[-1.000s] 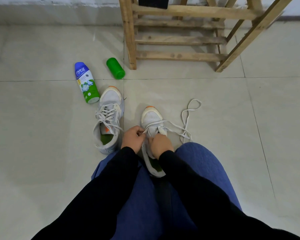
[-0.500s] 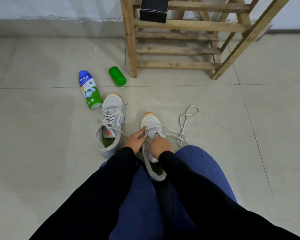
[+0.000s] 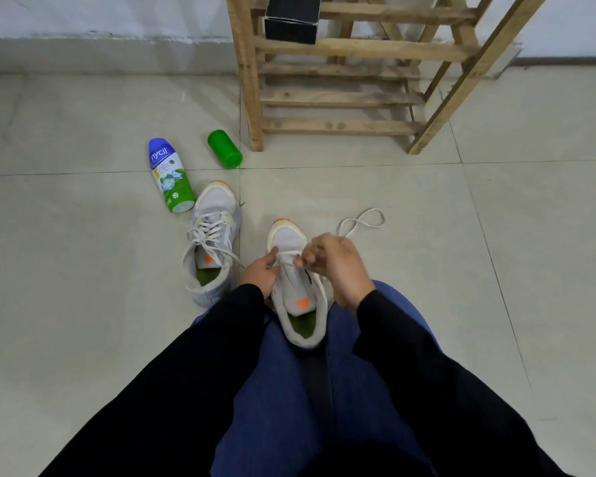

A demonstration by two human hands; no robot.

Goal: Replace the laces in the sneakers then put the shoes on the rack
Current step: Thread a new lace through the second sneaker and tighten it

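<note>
A white sneaker [image 3: 291, 306] with an orange toe tip and green insole lies between my knees, toe pointing away. My left hand [image 3: 259, 273] grips its left side near the eyelets. My right hand [image 3: 334, 261] is raised over the tongue and pinches the white lace [image 3: 362, 222], whose loose end loops on the floor to the right. A second white sneaker [image 3: 211, 242], laced, stands on the floor to the left. The wooden rack [image 3: 341, 98] stands against the wall ahead.
A blue and green powder bottle [image 3: 170, 175] and a green cap [image 3: 224, 153] lie on the tiled floor left of the rack's leg. A black box [image 3: 291, 20] sits on a rack shelf. My blue-trousered legs fill the lower view.
My right hand has lifted off the shoe's tongue and moved right, pulling the lace up. The tongue and its orange mark are now uncovered. The camera has tilted up slightly.
</note>
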